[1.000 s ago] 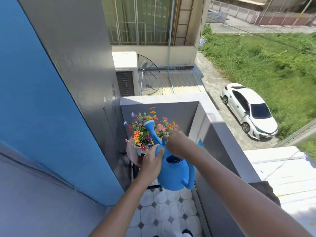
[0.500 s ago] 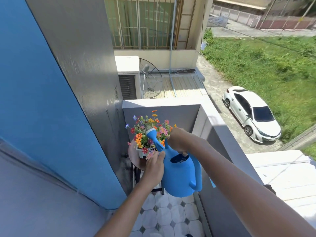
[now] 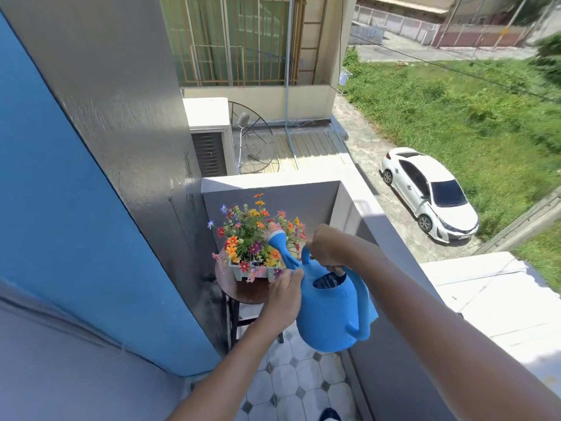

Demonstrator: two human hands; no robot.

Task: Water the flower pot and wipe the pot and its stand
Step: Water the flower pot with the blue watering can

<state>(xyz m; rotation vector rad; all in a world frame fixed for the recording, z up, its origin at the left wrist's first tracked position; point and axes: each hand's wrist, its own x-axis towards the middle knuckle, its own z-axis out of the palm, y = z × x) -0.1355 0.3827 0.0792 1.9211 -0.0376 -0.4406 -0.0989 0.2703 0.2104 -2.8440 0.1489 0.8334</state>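
Observation:
A blue watering can (image 3: 331,314) hangs in the air over the balcony floor, its rose tilted toward the flowers. My right hand (image 3: 326,247) grips the top handle. My left hand (image 3: 285,296) presses against the can's left side below the spout. The small pale square flower pot (image 3: 253,271), full of orange, red, pink and purple flowers (image 3: 252,235), sits on a round dark wooden stand (image 3: 243,288) with black legs in the balcony corner. A blue cloth (image 3: 372,314) shows behind the can's rear handle.
A blue and grey wall (image 3: 91,208) closes the left side. The grey parapet (image 3: 361,214) runs along the back and right. The floor (image 3: 291,387) has white octagonal tiles. Below lie a white car (image 3: 431,192), grass and an air-conditioner unit (image 3: 209,138).
The can has dropped slightly and tipped back, so its spout head has lifted and drawn rightward from over the flowers. Both hands kept their hold.

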